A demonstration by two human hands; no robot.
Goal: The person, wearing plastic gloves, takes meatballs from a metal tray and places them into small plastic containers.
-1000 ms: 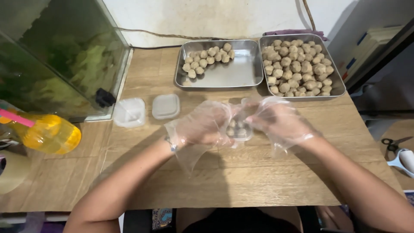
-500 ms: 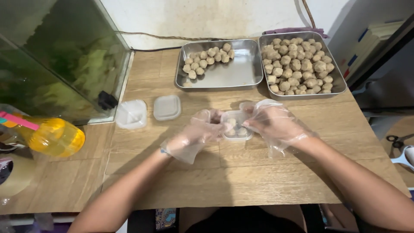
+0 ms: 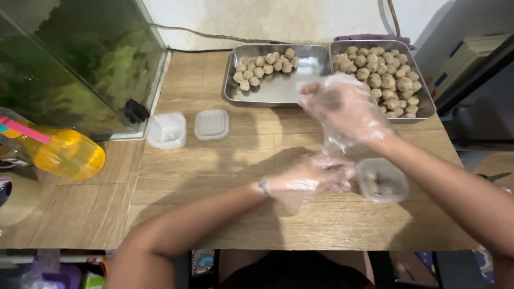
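The left hand (image 3: 313,179) wears a thin clear plastic glove and rests low over the table (image 3: 214,176), near the front edge and right of centre. Its fingers are curled loosely; whether the grip is closed on anything cannot be told, because glove film hides the fingertips. The fingertips lie just beside the small lidded container (image 3: 382,179), and contact cannot be confirmed.

The small lidded container is a clear plastic tub with a lid on, standing on the table near the right edge, under the right forearm. Brown balls show faintly through it.

The right hand (image 3: 342,107), also gloved, is raised above the table, in front of the gap between the two trays. Its fingers are spread and the grip is released; nothing is held.

At the far edge of the table, the left steel tray (image 3: 278,88) holds a small cluster of brown balls in its far part. The right steel tray (image 3: 423,101), touching it, is nearly full of the same balls.

An open clear tub (image 3: 166,130) and a separate lid (image 3: 211,124) lie side by side toward the left edge. A glass tank (image 3: 69,64) stands at the far left corner, with a yellow bottle (image 3: 67,154) in front of it.
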